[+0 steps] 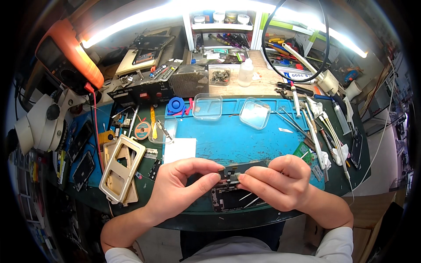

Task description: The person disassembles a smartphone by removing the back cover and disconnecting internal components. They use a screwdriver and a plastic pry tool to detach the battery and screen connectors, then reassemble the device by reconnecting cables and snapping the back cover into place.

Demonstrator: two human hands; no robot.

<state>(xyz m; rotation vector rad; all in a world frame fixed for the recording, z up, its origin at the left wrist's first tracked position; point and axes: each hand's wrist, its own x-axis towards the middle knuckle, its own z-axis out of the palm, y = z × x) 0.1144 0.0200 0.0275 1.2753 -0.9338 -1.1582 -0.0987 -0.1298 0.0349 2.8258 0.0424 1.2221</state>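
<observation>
Near the bench's front edge lies an opened phone body (228, 200), its dark inside facing up. Just above it a dark phone screen panel (234, 167) is raised, with small flex connectors showing on it. My left hand (186, 182) pinches the panel's left end between thumb and finger. My right hand (283, 182) is closed, its thumb and finger on the panel near the connectors. Thin metal tips, like those of tweezers (246, 197), stick out below the right hand; how they are held is hidden.
A blue work mat (228, 144) covers the bench middle. Clear plastic trays (255, 113) stand behind. A beige frame mould (120, 168) and microscope (41, 120) are at left. Tweezers (291, 125), a syringe (340, 116) and soldering tools lie right. A black cable (263, 44) loops overhead.
</observation>
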